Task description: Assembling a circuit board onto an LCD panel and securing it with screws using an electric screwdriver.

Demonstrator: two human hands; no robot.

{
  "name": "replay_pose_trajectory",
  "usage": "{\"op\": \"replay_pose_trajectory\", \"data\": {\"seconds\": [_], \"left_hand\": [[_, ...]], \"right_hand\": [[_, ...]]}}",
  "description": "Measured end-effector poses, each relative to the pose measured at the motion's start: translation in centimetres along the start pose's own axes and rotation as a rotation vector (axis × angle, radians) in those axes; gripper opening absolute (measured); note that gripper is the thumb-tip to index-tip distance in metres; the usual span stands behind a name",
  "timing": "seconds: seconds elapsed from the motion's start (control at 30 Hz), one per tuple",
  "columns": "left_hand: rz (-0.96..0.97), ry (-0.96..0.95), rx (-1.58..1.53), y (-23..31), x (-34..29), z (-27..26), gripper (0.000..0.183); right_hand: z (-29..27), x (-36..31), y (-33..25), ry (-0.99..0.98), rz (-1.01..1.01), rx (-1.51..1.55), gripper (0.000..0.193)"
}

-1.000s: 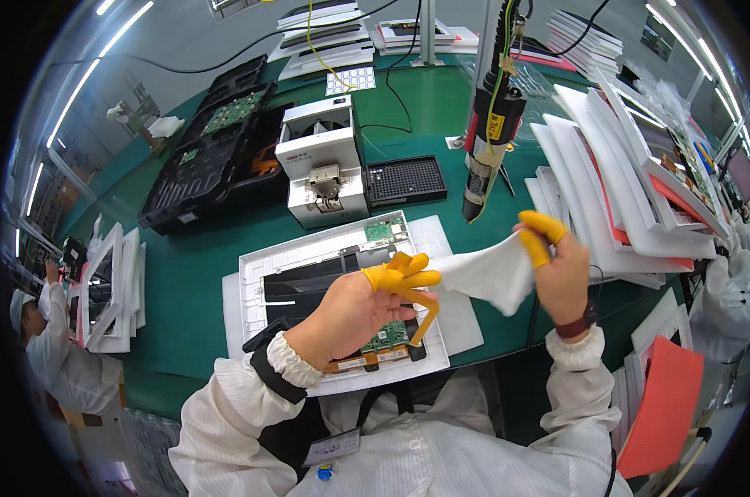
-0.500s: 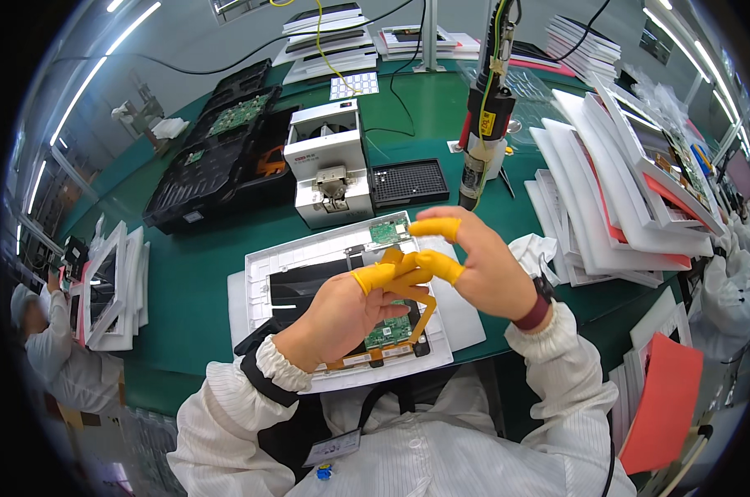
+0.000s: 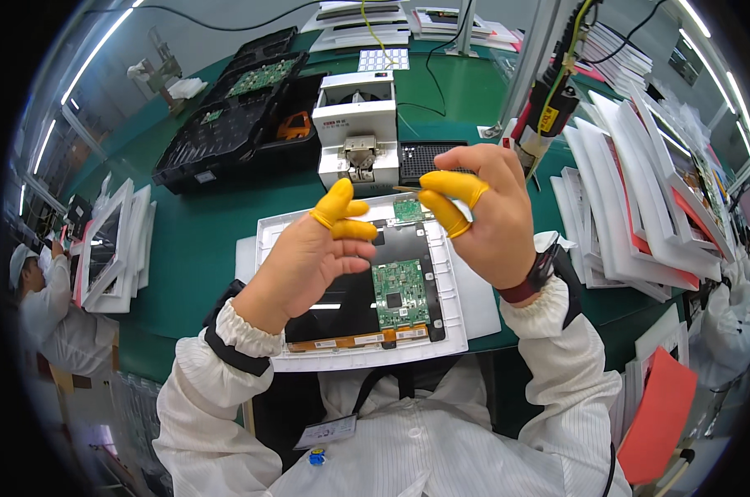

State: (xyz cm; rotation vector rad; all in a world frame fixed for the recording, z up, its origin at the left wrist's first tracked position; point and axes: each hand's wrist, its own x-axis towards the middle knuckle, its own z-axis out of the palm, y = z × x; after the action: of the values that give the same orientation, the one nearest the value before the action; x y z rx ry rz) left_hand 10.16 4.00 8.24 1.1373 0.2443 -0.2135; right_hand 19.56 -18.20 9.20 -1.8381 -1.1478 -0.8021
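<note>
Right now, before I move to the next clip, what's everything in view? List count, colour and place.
bench: 1, green, across the middle
panel assembly: 1, white frame, black inside, on the bench
circuit boards: 2, green, in the panel assembly
foam sheet: 1, white, under the panel assembly
machine: 1, white, beyond the panel assembly
grid tray: 1, black, right of the machine
cases: count unclear, black, left of the machine
stacks: several, mostly white, both sides and far end
sheet: 1, red, lower right
co-workers: at least 2, white clothing, both edges
thin strip: 1, brownish, over the panel assembly's far edge
left grip: 1, yellow-tipped, over the panel assembly
right grip: 1, yellow-tipped, apparently pinching the thin strip
</note>
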Motion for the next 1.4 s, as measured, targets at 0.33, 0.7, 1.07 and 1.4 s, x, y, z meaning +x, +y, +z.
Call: {"op": "replay_pose_trajectory", "data": {"seconds": [0.33, 0.7, 1.07, 1.4], "left_hand": [[-0.032, 0.073, 0.113, -1.9, 0.7, 0.8, 0.024], [-0.046, 0.141, 0.581, -2.1, 0.1, -2.4, 0.026], [-0.098, 0.166, -0.02, -4.8, 1.4, -0.4, 0.021], [-0.119, 0.215, 0.062, -4.2, 1.6, 0.5, 0.022]], "right_hand": [[4.2, -4.7, 1.3, -0.091, -0.359, -0.111, 0.029], [4.5, -6.3, 4.1, -0.401, 0.005, 0.256, 0.019], [4.0, -5.9, 2.7, -0.367, 0.35, 0.633, 0.037], [3.5, -6.2, 3.4, -0.293, 0.326, 0.58, 0.033]]}}
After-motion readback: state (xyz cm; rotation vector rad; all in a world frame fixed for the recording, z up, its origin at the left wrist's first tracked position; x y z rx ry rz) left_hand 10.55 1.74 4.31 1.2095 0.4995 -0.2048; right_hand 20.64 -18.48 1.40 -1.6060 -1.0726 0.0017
